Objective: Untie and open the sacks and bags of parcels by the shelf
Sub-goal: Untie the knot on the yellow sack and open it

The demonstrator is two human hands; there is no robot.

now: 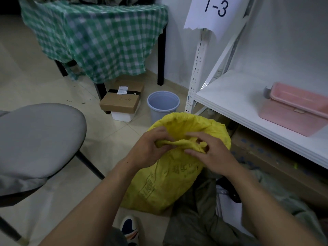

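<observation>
Yellow sack (170, 178) noted at lower centre of frame, on the floor (113, 137), left of the shelf (230, 93). Twisted neck (179, 143) lies crosswise. Left hand (150, 146) and right hand (213, 155) are clamped on opposite ends, equally near.

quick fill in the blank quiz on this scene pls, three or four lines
1. The left hand and the right hand both grip the gathered neck of a ___ sack.
2. The paper sign above the shelf reads ___.
3. The lidded container on the white shelf is coloured ___.
4. The cloth draped over the table is checked white and ___.

Missing words: yellow; 1-3; pink; green
</observation>
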